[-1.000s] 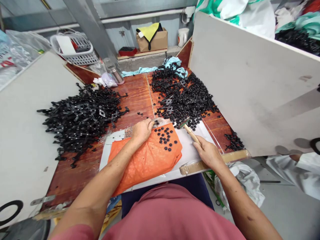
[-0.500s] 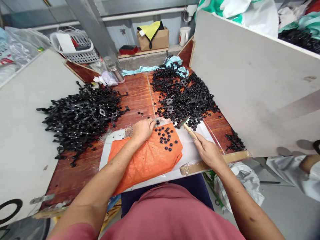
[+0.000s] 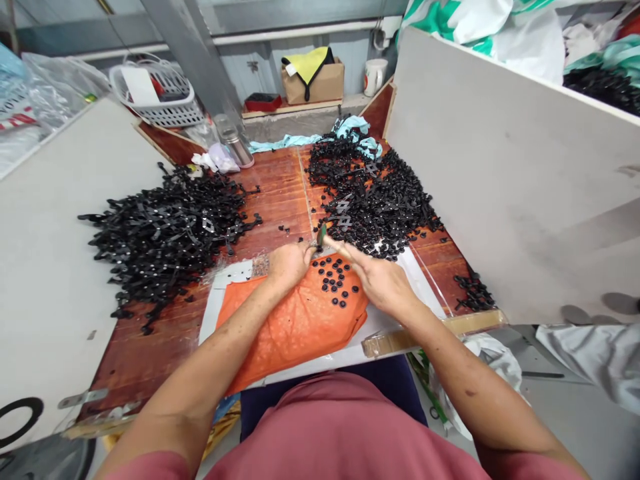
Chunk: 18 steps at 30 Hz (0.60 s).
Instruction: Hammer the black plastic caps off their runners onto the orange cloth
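Note:
My right hand [image 3: 383, 280] is wrapped round the light wooden handle of a small hammer [image 3: 338, 247]. The dark hammer head [image 3: 321, 235] is right at the fingertips of my left hand [image 3: 291, 265]. Those fingers are closed in a pinch at the far edge of an orange cloth [image 3: 285, 327]; what they hold is hidden. Several small round black pieces [image 3: 330, 275] lie scattered on the cloth, between my two hands.
A heap of black plastic parts [image 3: 170, 233] lies left on the brown table [image 3: 277, 190]; another black heap [image 3: 380, 200] lies behind my hands. Pale partition boards [image 3: 505, 173] flank both sides. A steel flask [image 3: 235, 143] and white basket [image 3: 160, 100] stand at the back left.
My right hand has swung the hammer leftward, bringing its head from beside the right heap to my left fingertips. My left hand stays nearly in place.

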### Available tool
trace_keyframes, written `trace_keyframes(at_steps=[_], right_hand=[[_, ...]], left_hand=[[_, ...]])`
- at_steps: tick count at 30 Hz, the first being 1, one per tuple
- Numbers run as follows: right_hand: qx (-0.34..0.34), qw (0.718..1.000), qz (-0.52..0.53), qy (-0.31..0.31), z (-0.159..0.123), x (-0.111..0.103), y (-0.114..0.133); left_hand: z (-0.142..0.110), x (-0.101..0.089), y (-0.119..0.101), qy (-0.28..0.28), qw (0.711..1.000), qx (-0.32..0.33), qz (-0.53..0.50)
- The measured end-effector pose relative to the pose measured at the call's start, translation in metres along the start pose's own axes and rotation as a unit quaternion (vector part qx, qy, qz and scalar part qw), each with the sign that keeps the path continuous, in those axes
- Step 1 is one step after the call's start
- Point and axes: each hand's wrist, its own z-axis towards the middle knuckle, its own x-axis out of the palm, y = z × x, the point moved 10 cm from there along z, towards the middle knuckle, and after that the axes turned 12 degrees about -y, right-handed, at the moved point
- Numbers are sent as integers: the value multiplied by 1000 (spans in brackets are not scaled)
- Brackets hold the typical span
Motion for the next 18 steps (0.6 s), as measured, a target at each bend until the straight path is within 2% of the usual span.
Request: trace_keyframes(at_steps=[2, 6, 10, 12, 14, 16, 17, 18], right_hand=[[-7, 1000, -1, 23, -1, 7, 2], [15, 999, 29, -16, 2, 0, 1], [8, 999, -3, 41, 9, 13, -2], [0, 999, 9, 44, 13, 13, -3], [13, 999, 32, 25, 16, 6, -7], [37, 996, 80, -16, 16, -7, -10], [48, 991, 115, -40, 14, -15, -10], [55, 985, 155, -59, 12, -21, -9]], left_hand=[[-1, 3, 1, 2, 1000, 4, 3], [-2, 5, 2, -1, 1000, 7, -3], [-1, 5, 2, -1, 1000, 6, -16], [2, 3, 5, -2, 999, 0, -42], [4, -2, 14, -8, 993, -25, -117], [4, -6, 26, -10, 961, -79, -265], [2, -7, 31, -1, 927, -111, -359], [-2, -7, 33, 13, 880, -141, -454]])
